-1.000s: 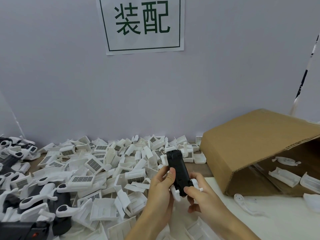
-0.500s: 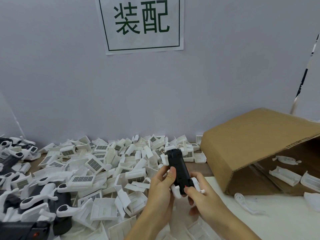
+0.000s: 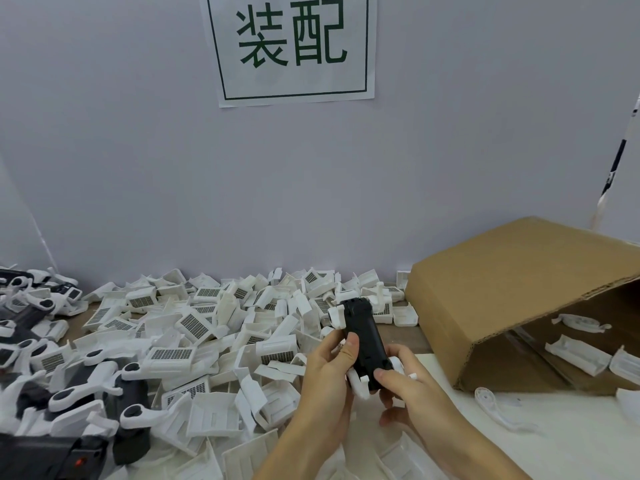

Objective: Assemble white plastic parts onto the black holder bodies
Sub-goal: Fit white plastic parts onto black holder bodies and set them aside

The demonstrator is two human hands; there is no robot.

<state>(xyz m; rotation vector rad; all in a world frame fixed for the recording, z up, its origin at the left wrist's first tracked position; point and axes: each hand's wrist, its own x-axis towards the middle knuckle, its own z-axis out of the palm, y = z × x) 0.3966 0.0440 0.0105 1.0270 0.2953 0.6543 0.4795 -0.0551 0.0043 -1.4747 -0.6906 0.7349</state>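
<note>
Long black plastic holder body (image 3: 363, 341) left of tipped brown cardboard box (image 3: 512, 292) — gripped by left hand (image 3: 329, 375) and right hand (image 3: 408, 386); lower end hidden. Loose white plastic parts (image 3: 194, 327) beyond count; box interior cut off.

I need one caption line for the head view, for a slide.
Both hands, left and right, hold a black holder above a pile of white parts.

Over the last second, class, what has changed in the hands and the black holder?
Very little. The right hand has slid its thumb slightly along the lower end of the black holder. The left hand still grips the holder upright. The white parts pile and the box are unmoved.
</note>
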